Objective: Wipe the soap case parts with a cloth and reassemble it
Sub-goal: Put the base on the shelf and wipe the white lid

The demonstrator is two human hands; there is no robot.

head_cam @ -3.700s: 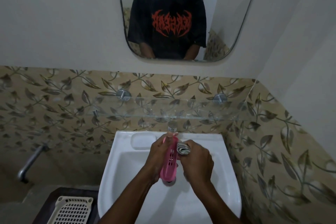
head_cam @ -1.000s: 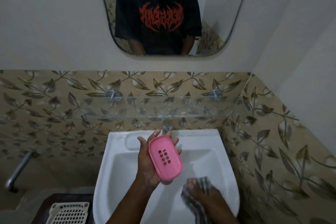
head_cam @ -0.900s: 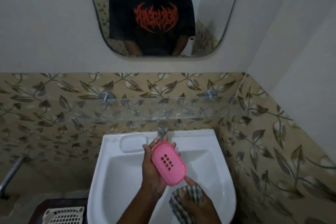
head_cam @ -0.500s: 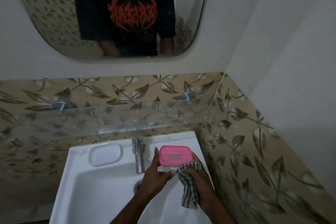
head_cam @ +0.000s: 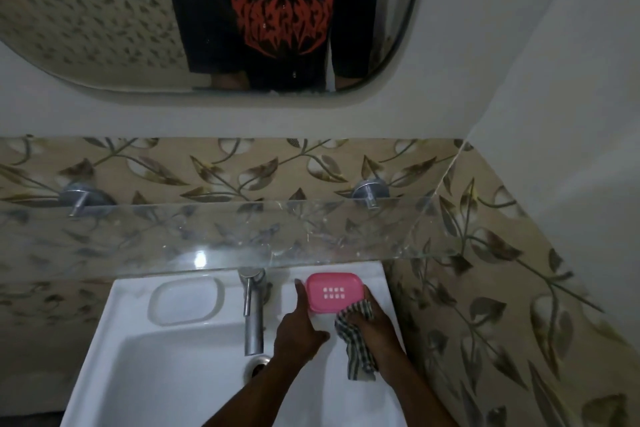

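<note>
both hands (head_cam: 341, 321) now around the pink soap case (head_cam: 335, 292), lowered onto the sink (head_cam: 166, 378) ledge, cloth (head_cam: 356, 340) in the right.

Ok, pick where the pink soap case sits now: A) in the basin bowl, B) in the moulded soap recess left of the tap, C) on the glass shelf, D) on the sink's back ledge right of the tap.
D: the pink soap case rests on the sink's back ledge, right of the tap, between both hands.

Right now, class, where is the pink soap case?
The soap case sits on the sink's back right ledge, right of the tap, under the glass shelf, between both hands.
</note>
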